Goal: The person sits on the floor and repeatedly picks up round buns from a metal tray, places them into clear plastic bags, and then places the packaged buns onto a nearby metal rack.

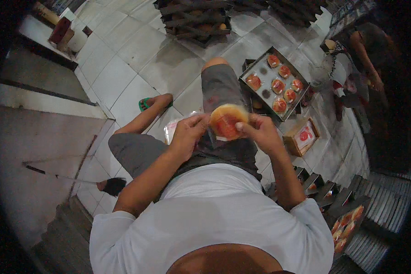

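Note:
A round golden bun (227, 118) with a red-printed face, seemingly in a clear wrapper, is held over my lap; its upper edge is blurred. My right hand (265, 132) grips it from the right, thumb on the front. At its left edge, the fingers of my left hand (190, 133) are pinched together on the bun or its wrapper; which of the two is unclear. Beneath and behind my left hand lies a stack of clear plastic bags (170, 132), partly hidden.
A metal tray (267, 80) of several wrapped buns sits ahead right, near a box with red-printed packaging (304, 137). Stacked dark trays (195, 20) stand ahead. More bread trays (346, 222) are at right rear. A broom (113, 186) lies left; another person (370, 58) is at far right.

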{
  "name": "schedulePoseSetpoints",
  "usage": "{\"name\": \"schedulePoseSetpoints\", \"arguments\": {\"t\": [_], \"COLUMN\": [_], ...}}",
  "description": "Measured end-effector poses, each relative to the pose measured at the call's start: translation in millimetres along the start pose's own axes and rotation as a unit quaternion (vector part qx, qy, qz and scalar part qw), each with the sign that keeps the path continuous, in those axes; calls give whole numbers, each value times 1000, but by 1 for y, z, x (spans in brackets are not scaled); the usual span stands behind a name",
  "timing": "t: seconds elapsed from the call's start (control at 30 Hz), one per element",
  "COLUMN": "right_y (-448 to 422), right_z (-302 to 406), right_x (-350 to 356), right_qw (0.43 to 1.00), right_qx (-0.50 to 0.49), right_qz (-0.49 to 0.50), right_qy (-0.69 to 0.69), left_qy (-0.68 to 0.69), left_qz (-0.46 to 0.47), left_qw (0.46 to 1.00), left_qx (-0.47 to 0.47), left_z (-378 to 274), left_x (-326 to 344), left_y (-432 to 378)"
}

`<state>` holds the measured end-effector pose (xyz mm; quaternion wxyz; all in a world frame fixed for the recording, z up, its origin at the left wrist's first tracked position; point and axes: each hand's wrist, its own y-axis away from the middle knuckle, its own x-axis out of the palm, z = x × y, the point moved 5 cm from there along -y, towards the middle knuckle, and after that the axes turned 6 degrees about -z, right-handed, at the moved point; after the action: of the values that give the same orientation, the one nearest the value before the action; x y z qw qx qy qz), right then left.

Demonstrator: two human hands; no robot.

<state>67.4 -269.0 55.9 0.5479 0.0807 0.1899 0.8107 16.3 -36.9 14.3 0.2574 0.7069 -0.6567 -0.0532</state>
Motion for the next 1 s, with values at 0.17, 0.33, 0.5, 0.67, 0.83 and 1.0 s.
{"name": "schedulePoseSetpoints", "arguments": {"t": [0.17, 0.33, 0.5, 0.67, 0.83, 1.0], "right_y": [-31, -67, -61, -56, -21, 14], "right_z": [-9, 20, 21, 12, 74, -17], "right_x": [-37, 2, 8, -7, 1, -9], "right_qw": [979, 992, 996, 985, 963, 979], "right_qx": [-114, -103, -86, -55, -131, -52], "right_qz": [-168, 8, 4, -111, -185, -164], "right_qy": [-19, 69, 20, -123, -148, -112], "left_qy": [22, 74, 76, 142, 63, -51], "left_qz": [-128, -133, -119, -144, -137, -120], "left_qw": [991, 988, 990, 979, 966, 991], "left_qx": [11, 28, 11, 33, 210, 12], "left_z": [15, -12, -18, -45, -103, -12], "left_x": [-19, -6, -9, -14, -9, -19], "left_y": [-25, -28, -17, -8, -15, 21]}}
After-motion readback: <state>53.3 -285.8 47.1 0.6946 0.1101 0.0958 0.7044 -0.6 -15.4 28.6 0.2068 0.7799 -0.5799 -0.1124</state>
